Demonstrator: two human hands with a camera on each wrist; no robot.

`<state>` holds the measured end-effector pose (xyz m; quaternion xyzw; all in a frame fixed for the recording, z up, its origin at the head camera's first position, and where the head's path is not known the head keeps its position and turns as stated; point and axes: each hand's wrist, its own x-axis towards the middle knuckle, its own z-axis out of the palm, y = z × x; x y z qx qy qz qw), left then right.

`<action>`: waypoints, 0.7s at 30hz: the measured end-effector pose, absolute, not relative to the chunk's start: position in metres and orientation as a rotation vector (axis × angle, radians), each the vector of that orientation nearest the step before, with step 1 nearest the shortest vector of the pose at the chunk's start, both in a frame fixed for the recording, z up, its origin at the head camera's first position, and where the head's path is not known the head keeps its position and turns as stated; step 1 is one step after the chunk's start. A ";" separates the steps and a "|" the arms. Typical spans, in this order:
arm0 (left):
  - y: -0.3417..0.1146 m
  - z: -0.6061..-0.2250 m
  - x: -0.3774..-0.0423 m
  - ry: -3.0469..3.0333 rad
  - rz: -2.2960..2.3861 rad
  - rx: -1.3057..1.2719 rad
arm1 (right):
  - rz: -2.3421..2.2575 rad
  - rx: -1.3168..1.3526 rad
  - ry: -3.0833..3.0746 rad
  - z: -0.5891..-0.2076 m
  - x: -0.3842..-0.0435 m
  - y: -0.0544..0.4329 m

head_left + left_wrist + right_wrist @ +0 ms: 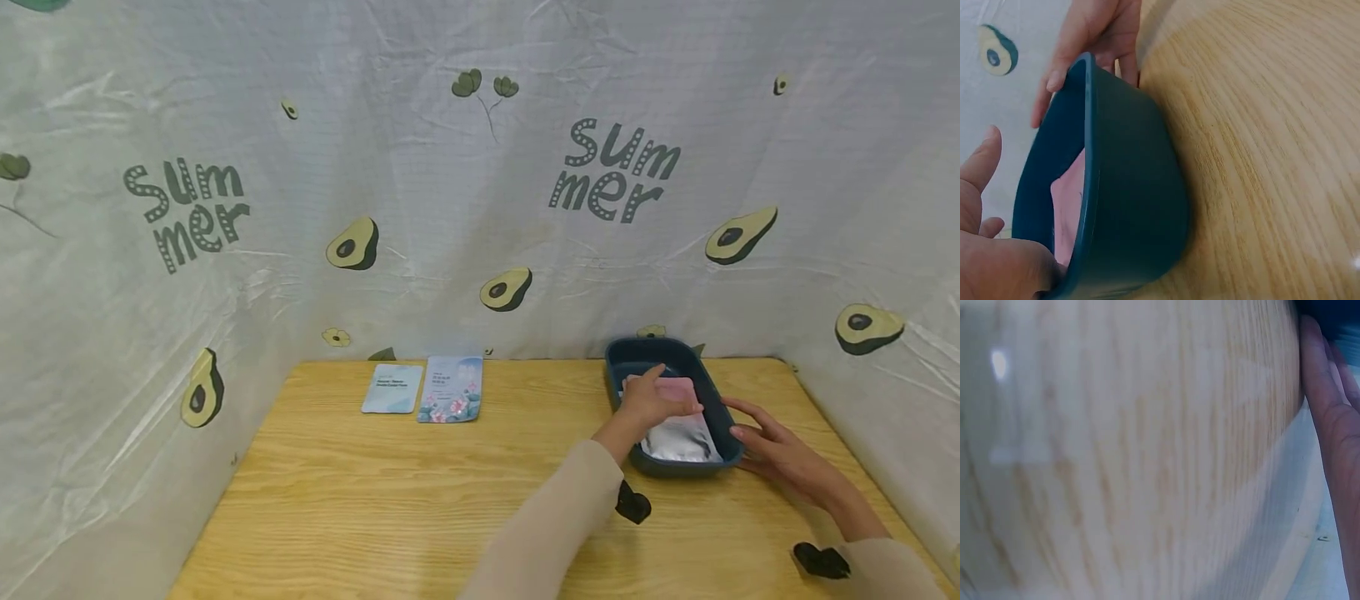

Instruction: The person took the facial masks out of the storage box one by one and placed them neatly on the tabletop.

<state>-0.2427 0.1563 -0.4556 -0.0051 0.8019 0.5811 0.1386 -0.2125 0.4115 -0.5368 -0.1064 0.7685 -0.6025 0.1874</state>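
Observation:
A dark blue rectangular basin [686, 469] stands on the right part of the wooden table. Inside it lies a flat packet [678, 440], pink at the top and silver below. My left hand [647, 402] reaches over the basin, one finger raised and the thumb stretched across the packet's pink part. The left wrist view shows this hand [997, 256] partly inside the rim, its lower fingers hidden. Along the basin's right side, my right hand [787, 458] rests with extended fingers at the rim. In the right wrist view, straight fingers [1317, 362] lie against the basin's outside.
Two flat packets lie at the back left of the table [420, 500]: a small pale blue one [392, 388] and a larger one with pink flowers [452, 389]. A white curtain [420, 167] printed with avocados surrounds the table at the back and sides.

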 end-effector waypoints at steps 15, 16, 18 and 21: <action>0.149 -0.441 -0.246 2.202 1.868 -0.053 | -1.725 -0.407 2.128 -0.540 -0.217 0.416; 0.148 -0.440 -0.247 2.193 1.886 -0.053 | -1.733 -0.421 2.120 -0.541 -0.217 0.416; 0.147 -0.441 -0.248 2.178 1.914 -0.032 | -1.747 -0.442 2.105 -0.541 -0.217 0.417; 0.146 -0.445 -0.248 2.125 1.907 0.058 | -1.756 -0.457 2.087 -0.542 -0.216 0.418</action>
